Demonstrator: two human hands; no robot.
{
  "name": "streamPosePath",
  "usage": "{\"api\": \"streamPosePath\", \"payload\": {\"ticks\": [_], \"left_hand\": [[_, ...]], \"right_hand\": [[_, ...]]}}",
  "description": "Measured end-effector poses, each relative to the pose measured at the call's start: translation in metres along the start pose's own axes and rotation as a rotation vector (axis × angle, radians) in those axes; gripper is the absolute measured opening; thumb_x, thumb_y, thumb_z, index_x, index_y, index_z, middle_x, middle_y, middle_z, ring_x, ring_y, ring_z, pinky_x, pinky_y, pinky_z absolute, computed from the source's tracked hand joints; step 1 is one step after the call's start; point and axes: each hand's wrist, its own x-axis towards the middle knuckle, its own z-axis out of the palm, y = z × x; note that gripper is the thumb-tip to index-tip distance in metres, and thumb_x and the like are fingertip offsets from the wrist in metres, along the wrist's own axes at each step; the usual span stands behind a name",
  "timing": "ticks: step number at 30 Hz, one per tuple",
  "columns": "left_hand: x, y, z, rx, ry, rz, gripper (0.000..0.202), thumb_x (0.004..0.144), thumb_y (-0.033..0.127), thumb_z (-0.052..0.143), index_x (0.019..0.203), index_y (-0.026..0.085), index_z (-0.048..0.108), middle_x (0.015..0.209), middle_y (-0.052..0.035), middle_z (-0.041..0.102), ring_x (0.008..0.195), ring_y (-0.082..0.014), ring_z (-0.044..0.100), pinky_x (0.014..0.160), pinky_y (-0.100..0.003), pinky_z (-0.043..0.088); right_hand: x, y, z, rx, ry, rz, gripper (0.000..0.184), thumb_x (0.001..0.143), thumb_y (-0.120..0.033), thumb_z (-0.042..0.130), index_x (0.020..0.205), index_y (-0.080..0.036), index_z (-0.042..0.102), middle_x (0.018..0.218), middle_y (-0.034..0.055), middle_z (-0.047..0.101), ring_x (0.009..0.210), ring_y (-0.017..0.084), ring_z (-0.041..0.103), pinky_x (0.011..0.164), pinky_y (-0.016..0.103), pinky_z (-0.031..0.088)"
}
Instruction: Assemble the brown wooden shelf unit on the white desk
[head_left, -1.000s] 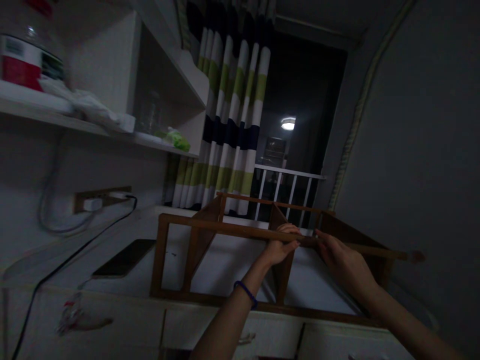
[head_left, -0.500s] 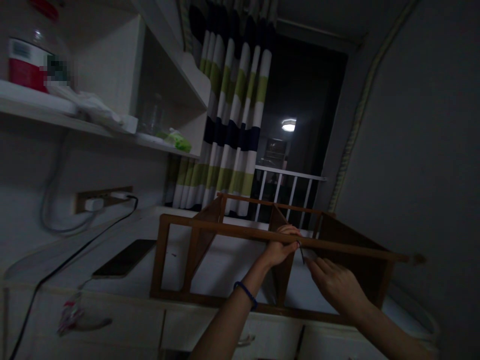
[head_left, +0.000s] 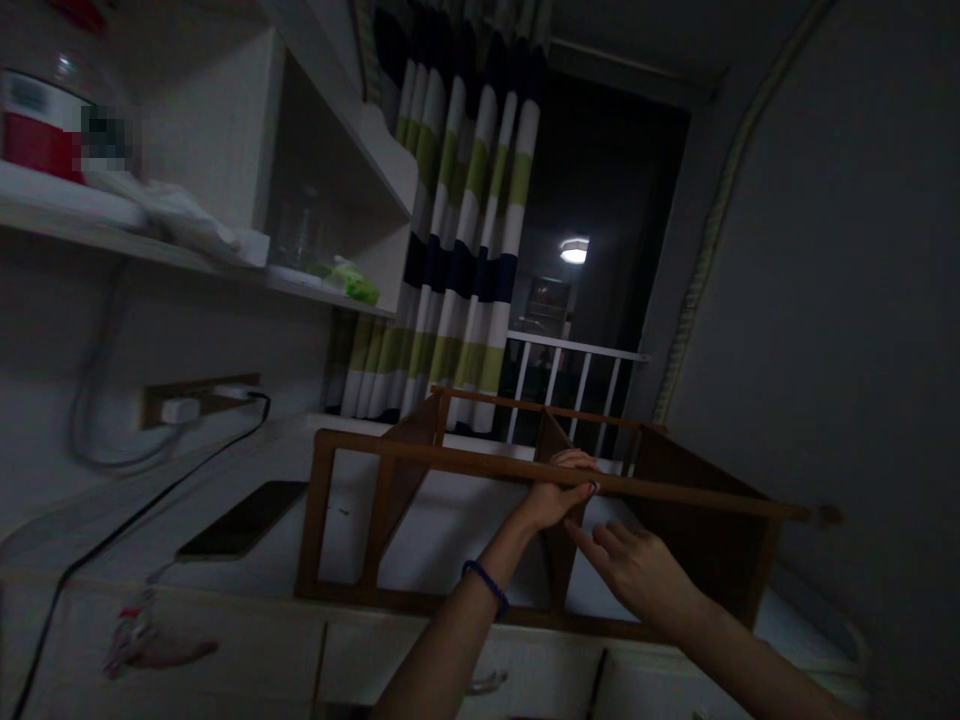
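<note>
A brown wooden rack (head_left: 465,461) lies on its side across the white counter. My left hand (head_left: 551,503) is closed around its near upper rail, thumb in front and fingers over the far side, beside the middle shelf board. At the thumb tip a small dark bit of a hex key (head_left: 594,488) shows against the rail; the rest is hidden. Just below and to the right is my right hand (head_left: 637,575), its fingers bent and the thumb and forefinger tips together near the left thumb. A blue band (head_left: 486,588) circles my left wrist.
On the counter's left lies a dark phone (head_left: 244,520) near a black cable (head_left: 161,500) from the wall socket (head_left: 199,400). A white shelf unit (head_left: 330,290) overhangs at upper left. Behind the rack are a striped curtain (head_left: 461,270) and white railing (head_left: 577,347). Drawers (head_left: 420,650) sit below.
My right hand has swung left, its fingertips coming from right of the left thumb to below it. The thin dark hex key seen earlier is now mostly hidden. My left hand keeps its grip.
</note>
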Motion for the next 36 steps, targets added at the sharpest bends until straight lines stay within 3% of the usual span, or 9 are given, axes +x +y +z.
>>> {"api": "streamPosePath", "payload": {"ticks": [6, 10, 13, 19, 27, 36], "left_hand": [[0.001, 0.0, 0.0, -0.031, -0.002, -0.032, 0.023, 0.072, 0.025, 0.059, 0.094, 0.02, 0.059, 0.104, -0.0059, 0.055, 0.109, -0.0194, 0.044, 0.1, -0.038, 0.028], [0.001, 0.001, 0.0, -0.038, -0.005, -0.023, 0.023, 0.072, 0.028, 0.059, 0.094, 0.019, 0.059, 0.104, -0.0059, 0.055, 0.108, -0.0198, 0.044, 0.1, -0.038, 0.028], [0.001, 0.001, 0.0, -0.042, -0.003, -0.015, 0.025, 0.072, 0.031, 0.059, 0.094, 0.018, 0.059, 0.104, -0.0063, 0.056, 0.107, -0.0199, 0.045, 0.1, -0.038, 0.029], [-0.001, -0.001, -0.001, -0.072, 0.011, 0.008, 0.024, 0.076, 0.03, 0.054, 0.097, 0.018, 0.058, 0.106, -0.0073, 0.055, 0.11, -0.019, 0.044, 0.1, -0.038, 0.028], [-0.002, -0.001, -0.002, -0.119, -0.001, 0.014, 0.027, 0.076, 0.031, 0.055, 0.099, 0.018, 0.058, 0.106, -0.0073, 0.055, 0.111, -0.0194, 0.043, 0.102, -0.038, 0.026], [-0.001, 0.003, -0.008, -0.135, -0.078, 0.007, 0.031, 0.076, 0.034, 0.055, 0.103, 0.019, 0.057, 0.111, -0.0079, 0.053, 0.114, -0.0199, 0.041, 0.102, -0.037, 0.026]], "right_hand": [[0.004, -0.001, -0.003, -0.005, 0.068, -0.055, 0.038, 0.074, -0.005, 0.046, 0.112, -0.013, 0.046, 0.069, 0.0016, 0.056, 0.06, 0.015, 0.051, 0.05, 0.028, 0.033], [0.002, 0.007, -0.014, -0.006, 0.173, -0.07, 0.028, 0.076, -0.004, 0.04, 0.099, -0.013, 0.054, 0.072, 0.0036, 0.059, 0.062, 0.014, 0.052, 0.052, 0.027, 0.036], [0.0, 0.017, -0.019, -0.064, 0.241, -0.049, 0.029, 0.078, -0.005, 0.038, 0.1, -0.014, 0.055, 0.087, 0.0066, 0.062, 0.071, 0.016, 0.055, 0.057, 0.027, 0.039], [-0.003, 0.029, -0.01, -0.233, 0.236, -0.109, 0.033, 0.079, -0.005, 0.04, 0.107, -0.011, 0.054, 0.114, 0.0109, 0.055, 0.1, 0.024, 0.051, 0.07, 0.032, 0.045], [0.001, 0.023, 0.001, -0.238, 0.307, -0.098, 0.029, 0.078, -0.005, 0.039, 0.101, -0.009, 0.057, 0.106, 0.0136, 0.058, 0.101, 0.024, 0.052, 0.074, 0.032, 0.046], [0.01, 0.019, 0.002, -0.225, 0.356, -0.044, 0.023, 0.077, -0.007, 0.042, 0.094, -0.011, 0.058, 0.095, 0.0095, 0.062, 0.095, 0.022, 0.055, 0.075, 0.03, 0.044]]}}
